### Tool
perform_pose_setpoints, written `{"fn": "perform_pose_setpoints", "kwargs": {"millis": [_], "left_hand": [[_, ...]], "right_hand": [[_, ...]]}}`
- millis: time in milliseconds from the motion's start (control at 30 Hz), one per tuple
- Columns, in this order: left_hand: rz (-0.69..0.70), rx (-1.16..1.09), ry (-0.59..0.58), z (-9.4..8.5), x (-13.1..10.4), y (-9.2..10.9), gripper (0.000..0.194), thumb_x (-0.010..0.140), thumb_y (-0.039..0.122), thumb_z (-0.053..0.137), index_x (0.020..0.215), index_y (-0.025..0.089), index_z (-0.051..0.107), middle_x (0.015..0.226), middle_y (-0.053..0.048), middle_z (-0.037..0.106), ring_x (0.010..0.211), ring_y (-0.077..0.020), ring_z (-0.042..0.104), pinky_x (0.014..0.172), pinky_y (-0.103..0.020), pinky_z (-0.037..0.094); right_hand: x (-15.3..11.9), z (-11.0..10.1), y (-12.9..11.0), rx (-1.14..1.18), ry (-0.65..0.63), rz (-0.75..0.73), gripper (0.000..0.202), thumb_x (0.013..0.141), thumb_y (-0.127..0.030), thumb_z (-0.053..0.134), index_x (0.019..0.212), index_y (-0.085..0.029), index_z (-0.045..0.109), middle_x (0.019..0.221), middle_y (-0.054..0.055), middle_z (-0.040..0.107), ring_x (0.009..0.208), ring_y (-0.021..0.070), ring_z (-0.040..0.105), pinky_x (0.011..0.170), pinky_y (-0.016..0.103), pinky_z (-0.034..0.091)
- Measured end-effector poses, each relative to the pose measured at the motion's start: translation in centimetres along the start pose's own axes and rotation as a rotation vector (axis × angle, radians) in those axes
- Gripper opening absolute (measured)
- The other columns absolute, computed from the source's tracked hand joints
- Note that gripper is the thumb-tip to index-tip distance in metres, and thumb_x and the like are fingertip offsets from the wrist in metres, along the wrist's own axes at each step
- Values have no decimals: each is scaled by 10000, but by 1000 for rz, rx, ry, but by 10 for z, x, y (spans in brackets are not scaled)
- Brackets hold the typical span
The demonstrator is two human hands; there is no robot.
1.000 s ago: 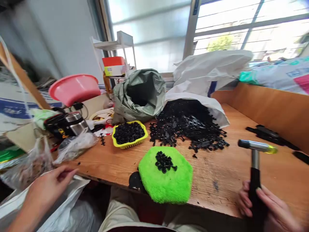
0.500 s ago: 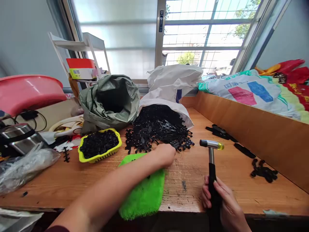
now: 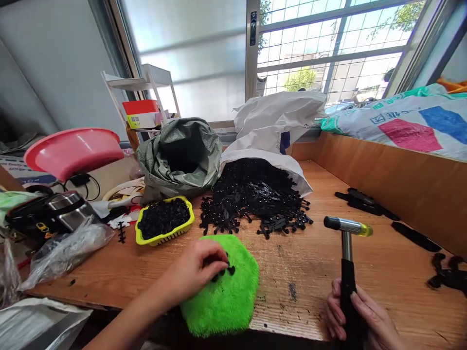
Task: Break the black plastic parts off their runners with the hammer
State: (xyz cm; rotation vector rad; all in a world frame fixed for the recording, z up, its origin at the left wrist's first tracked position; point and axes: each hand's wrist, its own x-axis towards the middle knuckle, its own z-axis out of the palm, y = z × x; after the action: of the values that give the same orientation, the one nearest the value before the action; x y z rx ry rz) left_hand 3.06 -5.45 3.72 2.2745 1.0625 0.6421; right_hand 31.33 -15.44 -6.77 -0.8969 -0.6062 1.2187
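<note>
My left hand [image 3: 202, 265] is over a green fluffy hexagonal mat [image 3: 233, 306], thumb and fingers pinched round a small black plastic part [image 3: 230, 270]. Most of that part is hidden under the fingers. My right hand [image 3: 359, 311] is wrapped round the black handle of a small mallet [image 3: 349, 253], held upright with its head on top. One face of the head is black, the other clear yellow. Beyond the mat a large heap of black plastic parts [image 3: 251, 194] spills out of a white sack [image 3: 270, 131].
A yellow basket [image 3: 166, 238] full of small black pieces stands left of the heap, with a grey-green sack [image 3: 178, 160] behind it. Black parts [image 3: 368, 201] lie along the wooden side board [image 3: 397, 170]. A plastic bag [image 3: 73, 248] and steel flask [image 3: 73, 209] sit at left.
My left hand has drawn back from the heap's front edge to the green mat, with a black part in its fingers. My right hand keeps hold of the mallet. The view has turned left.
</note>
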Motion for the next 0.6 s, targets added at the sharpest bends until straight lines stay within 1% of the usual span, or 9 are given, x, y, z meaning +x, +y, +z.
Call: {"fn": "perform_pose_setpoints", "kwargs": {"millis": [67, 167, 267, 333, 400, 467, 500, 533, 600], "left_hand": [[-75, -3, 28, 5, -25, -13, 115, 760, 238, 555, 713, 193, 650, 703, -21, 647, 685, -153, 576, 657, -239, 426], [-99, 9, 108, 21, -48, -32, 141, 781, 256, 536, 724, 197, 650, 733, -36, 637, 731, -167, 581, 693, -263, 441], [-80, 28, 183, 27, -58, -43, 158, 786, 273, 535, 733, 203, 666, 780, -50, 627, 783, -177, 589, 728, -276, 456], [-58, 37, 203, 22, -57, -45, 151, 782, 277, 542, 773, 208, 676, 820, -53, 631, 802, -178, 595, 735, -276, 464], [-18, 57, 247, 11, -46, -44, 162, 788, 279, 530, 801, 203, 671, 838, -54, 636, 809, -177, 598, 738, -277, 468], [20, 114, 313, -1, -22, -41, 184, 804, 269, 492, 794, 185, 655, 827, -54, 636, 795, -173, 594, 732, -280, 466], [35, 159, 334, -6, -6, -39, 192, 807, 247, 471, 780, 175, 647, 820, -54, 633, 788, -170, 590, 734, -281, 463], [48, 217, 327, -10, 13, -37, 189, 798, 211, 460, 781, 167, 643, 825, -55, 631, 792, -168, 585, 740, -280, 460], [59, 383, 247, -12, 54, -34, 216, 734, 109, 458, 816, 154, 652, 864, -62, 629, 848, -174, 572, 782, -281, 448]], "right_hand": [[-3, 9, -2, -7, 5, -5, 211, 788, -427, 575, 784, -217, 567, 517, -16, 509, 394, 116, 443, 417, 261, 339], [-7, 18, -5, -19, 22, -8, 213, 788, -430, 576, 772, -217, 569, 515, -26, 495, 404, 111, 432, 428, 251, 331], [-10, 19, -5, -47, 17, -48, 220, 799, -439, 561, 784, -219, 568, 517, -27, 492, 413, 120, 427, 432, 257, 327], [-11, 17, -3, -52, 9, -72, 219, 807, -433, 554, 794, -215, 568, 518, -26, 494, 415, 123, 430, 434, 260, 332], [-10, 16, -2, -37, -8, -80, 219, 802, -426, 565, 797, -207, 569, 519, -25, 496, 411, 123, 437, 424, 258, 335], [-8, 17, -2, -8, -22, -77, 215, 801, -416, 572, 796, -201, 569, 522, -26, 497, 403, 116, 438, 410, 249, 333], [-8, 18, -3, 11, -26, -78, 209, 803, -409, 573, 793, -200, 568, 522, -28, 497, 397, 110, 436, 402, 242, 330], [-7, 20, -3, 31, -25, -79, 204, 807, -403, 569, 790, -200, 567, 520, -31, 493, 391, 105, 433, 397, 236, 328], [-8, 21, -4, 60, -6, -84, 203, 814, -400, 561, 787, -199, 567, 516, -36, 488, 388, 98, 430, 397, 231, 334]]}}
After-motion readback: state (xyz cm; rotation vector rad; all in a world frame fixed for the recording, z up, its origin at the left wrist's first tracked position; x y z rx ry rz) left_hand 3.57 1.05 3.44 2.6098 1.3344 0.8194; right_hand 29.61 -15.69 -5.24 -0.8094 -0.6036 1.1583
